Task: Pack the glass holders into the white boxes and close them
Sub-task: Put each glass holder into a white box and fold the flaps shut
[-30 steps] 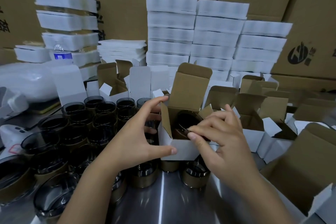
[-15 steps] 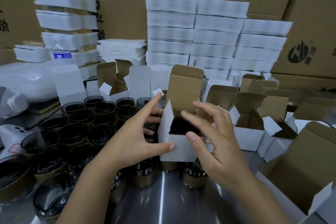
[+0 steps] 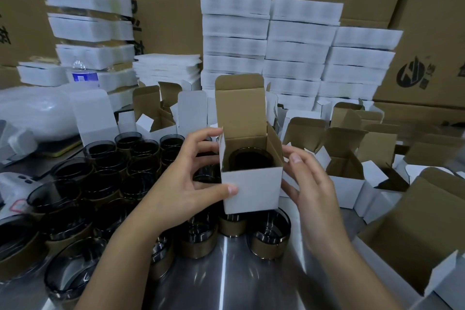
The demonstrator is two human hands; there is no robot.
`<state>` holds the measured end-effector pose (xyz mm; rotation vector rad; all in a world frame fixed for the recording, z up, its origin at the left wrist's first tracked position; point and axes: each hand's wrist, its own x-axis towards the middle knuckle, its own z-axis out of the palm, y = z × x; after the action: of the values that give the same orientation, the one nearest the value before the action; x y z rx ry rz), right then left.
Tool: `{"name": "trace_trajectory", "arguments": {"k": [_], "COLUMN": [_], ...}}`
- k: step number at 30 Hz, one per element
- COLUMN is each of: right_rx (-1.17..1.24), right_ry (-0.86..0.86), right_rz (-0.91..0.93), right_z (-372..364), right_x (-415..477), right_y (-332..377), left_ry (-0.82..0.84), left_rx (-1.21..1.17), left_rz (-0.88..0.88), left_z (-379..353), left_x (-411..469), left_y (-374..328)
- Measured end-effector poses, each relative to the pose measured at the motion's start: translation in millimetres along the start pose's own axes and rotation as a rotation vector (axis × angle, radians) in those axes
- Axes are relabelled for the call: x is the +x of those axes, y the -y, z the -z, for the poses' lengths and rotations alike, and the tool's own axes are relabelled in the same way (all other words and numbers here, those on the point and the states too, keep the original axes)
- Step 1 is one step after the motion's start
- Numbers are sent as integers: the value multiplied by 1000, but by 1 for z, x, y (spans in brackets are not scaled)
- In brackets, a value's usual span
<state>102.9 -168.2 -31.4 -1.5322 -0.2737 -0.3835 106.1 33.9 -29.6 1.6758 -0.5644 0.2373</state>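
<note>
Hands hold a small white box [image 3: 251, 189] above a metal table [image 3: 226, 279]. Left hand [image 3: 181, 191] grips its left side, thumb on the front. Right hand [image 3: 309, 186] touches the right side, fingers spread. A dark glass holder [image 3: 250, 160] sits inside; the lid stands open.

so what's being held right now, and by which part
The white box, glass holder inside: left hand grips its left side, thumb on front; right hand touches its right side.

The left hand [image 3: 181, 184] is gripping a small white cardboard box [image 3: 251, 187] holding a dark round glass holder [image 3: 250, 160]; the right hand [image 3: 309, 184] is touching its right side above the shiny metal worktop [image 3: 226, 282].
</note>
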Motion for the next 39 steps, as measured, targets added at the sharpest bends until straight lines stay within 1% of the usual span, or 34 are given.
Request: {"name": "trace_trajectory", "arguments": {"k": [3, 6, 12, 15, 24, 34, 39], "right_rx": [116, 188, 143, 163, 161, 172, 169], "right_ry": [96, 141, 94, 84, 168, 154, 189], "right_rz": [-82, -154, -131, -166, -217, -221, -208], "right_z": [-2, -4, -3, -2, 0, 1, 2], "right_x": [-1, -2, -2, 0, 5, 6, 6], "right_y": [3, 1, 1, -2, -6, -3, -1], "left_ry": [41, 64, 108, 115, 142, 139, 164], "left_rx": [-22, -15, -3, 7, 24, 42, 60], "left_rz": [-2, 5, 3, 15, 86, 123, 126], "left_z": [-1, -1, -3, -3, -4, -4, -2], "left_x": [0, -1, -3, -3, -3, -2, -1], "left_y": [0, 0, -2, -1, 1, 1, 1]}}
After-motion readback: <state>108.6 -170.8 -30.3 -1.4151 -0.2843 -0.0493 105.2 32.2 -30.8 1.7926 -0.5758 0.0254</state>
